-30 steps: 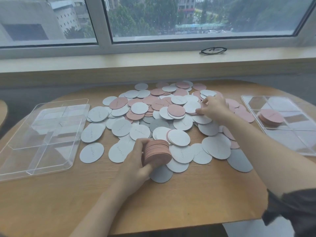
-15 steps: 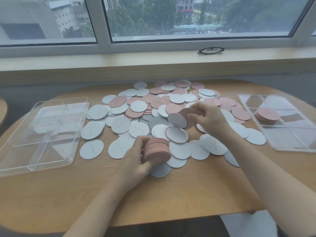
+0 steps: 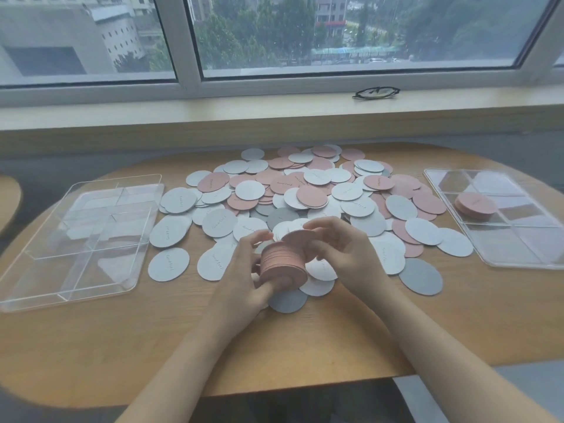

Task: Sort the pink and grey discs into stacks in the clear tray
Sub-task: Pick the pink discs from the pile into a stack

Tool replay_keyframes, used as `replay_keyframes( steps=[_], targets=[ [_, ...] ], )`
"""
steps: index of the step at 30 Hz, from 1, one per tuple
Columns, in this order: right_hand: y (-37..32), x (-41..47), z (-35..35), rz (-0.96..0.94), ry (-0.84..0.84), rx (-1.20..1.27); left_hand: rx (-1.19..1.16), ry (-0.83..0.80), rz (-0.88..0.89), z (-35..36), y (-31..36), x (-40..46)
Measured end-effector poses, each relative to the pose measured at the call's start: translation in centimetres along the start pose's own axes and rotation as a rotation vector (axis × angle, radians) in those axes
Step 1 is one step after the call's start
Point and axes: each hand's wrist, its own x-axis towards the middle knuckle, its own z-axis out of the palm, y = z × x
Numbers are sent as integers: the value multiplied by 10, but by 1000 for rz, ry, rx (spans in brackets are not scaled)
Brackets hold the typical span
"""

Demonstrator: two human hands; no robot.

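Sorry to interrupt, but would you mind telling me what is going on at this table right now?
A person is sorting round discs by colour. The left hand grips a thick stack of pink discs just above the table, while the right hand lays another pink disc on top. A big mixed pile of pink and grey discs is still unsorted. The clear tray on the right holds one small pink stack; the tray on the left holds no discs.

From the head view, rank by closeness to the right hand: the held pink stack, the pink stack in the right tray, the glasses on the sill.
From the right hand:
1. Held pink stack, touching it, to its left.
2. Pink stack in the right tray, far right.
3. Glasses, on the windowsill beyond the table.
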Motion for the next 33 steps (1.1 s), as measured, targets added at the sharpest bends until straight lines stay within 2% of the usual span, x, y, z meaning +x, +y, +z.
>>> replay_keyframes(
  steps=[2,6,9,12,14,17,20,22,24,28,33],
  targets=[
    [3,-2,2,-1,-36,-50,88,-3,25,1,0,0],
    [5,-9,9,-1,-216,-240,338,-26,70,1,-1,3],
    [12,-15,13,-88,-344,-465,414,-48,88,3,-3,4],
    [17,-19,17,-148,-364,-675,486,-83,123,4,-8,3],
    [16,-21,18,-174,-358,-728,474,-101,135,3,-7,3],
    [12,-19,6,-185,-368,-691,332,-92,114,3,-8,1],
    [15,-13,-25,-191,-144,-628,241,-74,65,1,-8,0],
    [27,-5,-58,-208,42,-720,238,-60,74,1,-6,-1],
    [40,0,-95,-114,110,-871,229,-58,77,1,-5,-1],
    [56,-5,-149,64,-20,-1035,219,-59,84,1,-3,0],
    [57,-6,-175,168,-235,-1016,207,-54,66,-1,-1,0]
  ],
)
